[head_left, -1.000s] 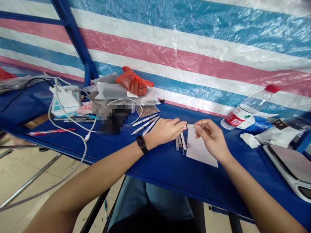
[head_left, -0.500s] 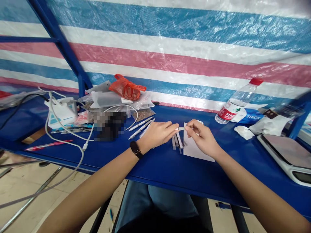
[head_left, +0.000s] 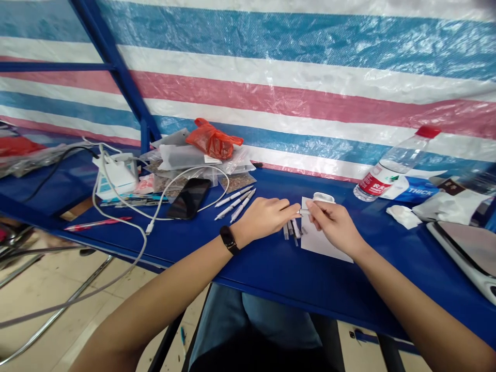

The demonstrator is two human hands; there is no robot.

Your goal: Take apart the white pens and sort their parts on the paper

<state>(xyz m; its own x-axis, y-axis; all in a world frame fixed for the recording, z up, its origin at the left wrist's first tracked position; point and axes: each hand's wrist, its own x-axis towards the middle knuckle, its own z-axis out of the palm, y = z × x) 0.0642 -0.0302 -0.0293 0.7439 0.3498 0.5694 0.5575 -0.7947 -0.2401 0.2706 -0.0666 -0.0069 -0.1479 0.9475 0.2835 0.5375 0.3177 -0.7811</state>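
A slim whitish pen piece (head_left: pixel 305 212) spans the small gap between my two hands, mostly hidden by the fingers. My left hand (head_left: pixel 269 218), with a black band at its wrist, is closed around one end, palm down. The fingertips of my right hand (head_left: pixel 332 225) pinch the other end. Just below lie several white and grey pen parts (head_left: pixel 292 230) beside a white sheet of paper (head_left: pixel 324 245). Several white pens (head_left: pixel 235 202) rest left of my left hand. A small white round container (head_left: pixel 324 197) stands behind my right hand.
A phone (head_left: pixel 189 198), white cables (head_left: pixel 155 207) and a red pen (head_left: pixel 97 223) lie on the left. Plastic bags (head_left: pixel 182 157) are piled at the back. To the right are a bottle (head_left: pixel 395 165), crumpled tissue (head_left: pixel 403 216) and a scale (head_left: pixel 465 248).
The view has swung slightly left, so everything appears further right. My right fingers have closed in more around the pen piece; both hands remain by the paper.
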